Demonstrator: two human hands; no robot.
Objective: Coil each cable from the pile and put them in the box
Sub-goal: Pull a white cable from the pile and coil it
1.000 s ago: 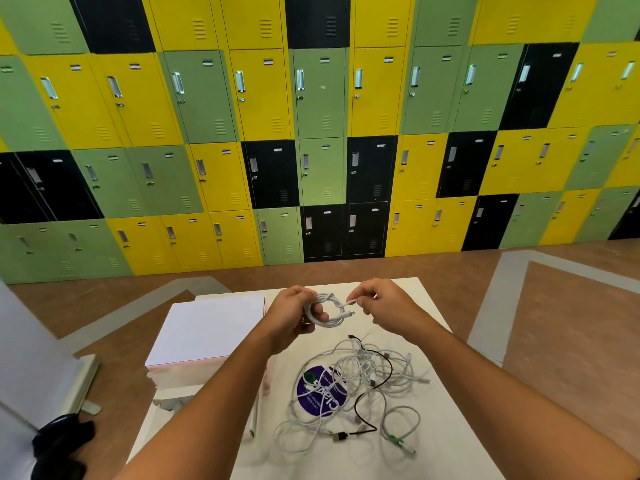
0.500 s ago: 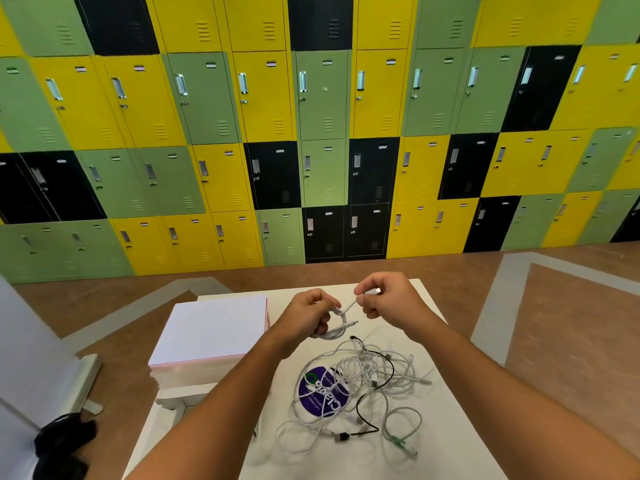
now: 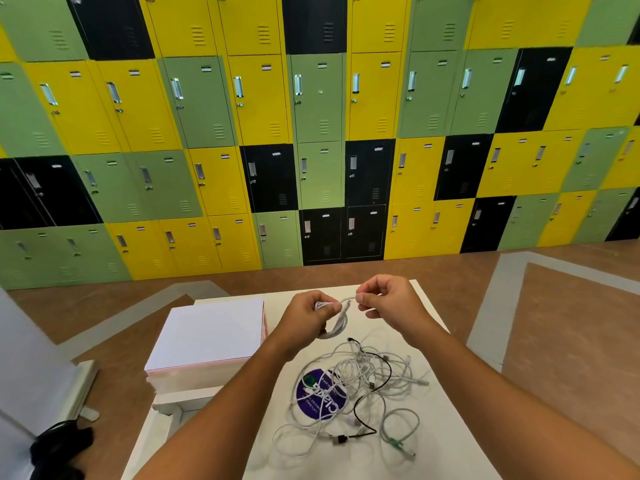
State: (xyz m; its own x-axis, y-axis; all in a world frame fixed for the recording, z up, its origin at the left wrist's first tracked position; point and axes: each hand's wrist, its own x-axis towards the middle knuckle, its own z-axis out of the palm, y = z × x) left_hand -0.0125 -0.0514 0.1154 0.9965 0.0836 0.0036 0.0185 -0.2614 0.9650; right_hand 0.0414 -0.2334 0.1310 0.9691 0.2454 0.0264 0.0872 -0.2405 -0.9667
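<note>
Above the far part of the white table [image 3: 440, 427], my left hand [image 3: 308, 315] grips a small coil of white cable [image 3: 337, 325]. My right hand [image 3: 384, 296] pinches the free end of that same cable just to the right of the coil. Nearer to me lies the pile of tangled cables [image 3: 360, 393], mostly white with one black cable and one with a green plug, partly over a purple round sticker [image 3: 320, 398]. A white box [image 3: 207, 337] with its lid on stands at the table's left side.
An open white tray or box edge [image 3: 176, 405] shows below the lidded box. A black object [image 3: 59, 445] lies on the brown floor at lower left. A wall of green, yellow and black lockers [image 3: 318, 133] stands behind the table.
My right hand has drawn the cable's end up and around the coil, and both hands have shifted slightly. The pile on the table has not moved.
</note>
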